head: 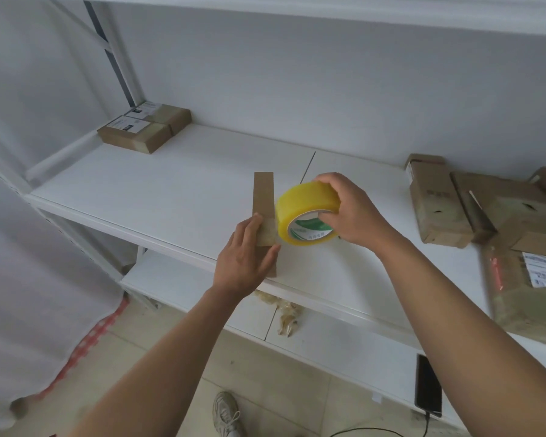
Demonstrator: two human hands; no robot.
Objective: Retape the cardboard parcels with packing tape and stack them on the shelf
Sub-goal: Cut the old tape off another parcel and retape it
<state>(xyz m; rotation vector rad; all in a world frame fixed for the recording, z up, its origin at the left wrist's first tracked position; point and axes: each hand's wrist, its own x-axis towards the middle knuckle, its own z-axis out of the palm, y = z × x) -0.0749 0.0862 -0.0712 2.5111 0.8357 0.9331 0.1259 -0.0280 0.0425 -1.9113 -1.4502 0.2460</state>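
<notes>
On shelf edge: narrow cardboard parcel (263,197), steadied for taping.
Left hand (245,257): flat fingers pressing parcel.
Right hand (350,209): gripping tape roll (306,212).

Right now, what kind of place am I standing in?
Probably a small stockroom or parcel packing area. There is white metal shelving, labelled cardboard parcels sit on it, and your right hand holds a roll of packing tape against a small box that your left hand steadies.
</notes>
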